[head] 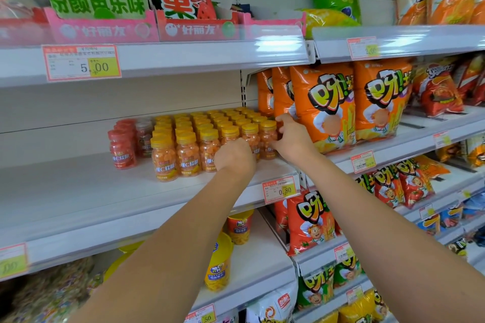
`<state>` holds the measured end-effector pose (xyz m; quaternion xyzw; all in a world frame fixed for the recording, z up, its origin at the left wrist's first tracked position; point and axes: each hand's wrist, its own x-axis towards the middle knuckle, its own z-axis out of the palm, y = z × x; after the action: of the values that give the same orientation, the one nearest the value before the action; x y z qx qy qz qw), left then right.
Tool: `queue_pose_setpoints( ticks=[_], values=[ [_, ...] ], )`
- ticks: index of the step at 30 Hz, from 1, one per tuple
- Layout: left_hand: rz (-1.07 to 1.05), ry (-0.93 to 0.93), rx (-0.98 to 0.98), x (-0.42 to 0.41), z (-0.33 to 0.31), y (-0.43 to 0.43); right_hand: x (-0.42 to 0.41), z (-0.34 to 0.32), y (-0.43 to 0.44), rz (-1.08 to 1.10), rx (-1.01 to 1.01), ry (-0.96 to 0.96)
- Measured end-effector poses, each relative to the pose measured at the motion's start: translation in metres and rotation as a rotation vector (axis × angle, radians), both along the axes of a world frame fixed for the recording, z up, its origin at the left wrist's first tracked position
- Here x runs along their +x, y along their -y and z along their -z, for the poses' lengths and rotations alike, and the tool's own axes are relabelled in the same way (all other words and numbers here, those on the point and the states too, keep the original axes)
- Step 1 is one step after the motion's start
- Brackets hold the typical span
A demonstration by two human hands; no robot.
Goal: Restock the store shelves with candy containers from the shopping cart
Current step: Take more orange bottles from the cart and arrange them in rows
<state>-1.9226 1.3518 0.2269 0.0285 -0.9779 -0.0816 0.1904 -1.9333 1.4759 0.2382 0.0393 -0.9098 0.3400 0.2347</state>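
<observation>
Both arms stretch up to the middle shelf (78, 191), where the yellow-lidded candy bottles (189, 136) stand upright in tight rows, packed toward the shelf's right end. Just to their left stands a smaller group of red-lidded bottles (122, 149), touching or nearly touching the yellow block.

The left hand (235, 156) is at the front row, its back turned to me, knuckles bunched against a bottle there. Its fingers are curled out of sight behind the hand, so I cannot tell whether they are clamped on that bottle or only resting against it.

The right hand (294, 139) sits at the right edge of the block — fingers (274, 144) apart and bent, the lower tips touching the side of the end bottle (267, 136), another finger raised higher up beside the rows behind it. Directly right of this hand, orange snack bags (325, 102) stand on the neighbouring shelf section.

A price tag (279, 189) reading 0.80 hangs on the shelf's front rail — below and between the two wrists.
</observation>
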Motion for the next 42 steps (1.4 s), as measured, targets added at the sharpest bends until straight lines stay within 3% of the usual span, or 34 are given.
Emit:
queue_pose_setpoints(
  ticks=[7,10,13,16,19,24,29,32,36,42],
  values=[
    [0.079,-0.003,0.085,0.013,0.000,0.003,0.036,0.006,-0.001,-0.033,-0.017,-0.124],
    [0.215,-0.142,0.211,0.046,0.004,0.011,0.063,0.020,-0.004,-0.071,-0.069,-0.183],
    [0.348,-0.298,0.349,0.093,0.023,0.025,0.090,0.045,-0.010,-0.097,-0.057,-0.144],
    [0.421,-0.324,0.365,0.138,0.064,0.041,0.118,0.085,-0.014,-0.118,0.016,-0.013],
    [0.439,-0.174,0.391,0.170,0.120,0.057,0.144,0.138,-0.018,-0.162,0.067,0.157],
    [0.334,0.268,0.497,0.204,0.228,0.073,0.176,0.235,-0.025,-0.182,0.074,0.503],
    [0.238,0.608,0.551,0.229,0.329,0.065,0.204,0.339,-0.032,-0.102,0.254,0.849],
    [0.225,0.711,0.606,0.239,0.364,0.055,0.222,0.393,-0.040,-0.099,0.283,0.967],
    [0.171,0.778,0.630,0.242,0.393,0.037,0.238,0.441,-0.044,-0.113,0.292,0.974],
    [0.285,0.849,0.568,0.216,0.419,0.001,0.242,0.464,-0.052,-0.206,0.526,0.813]
  ],
)
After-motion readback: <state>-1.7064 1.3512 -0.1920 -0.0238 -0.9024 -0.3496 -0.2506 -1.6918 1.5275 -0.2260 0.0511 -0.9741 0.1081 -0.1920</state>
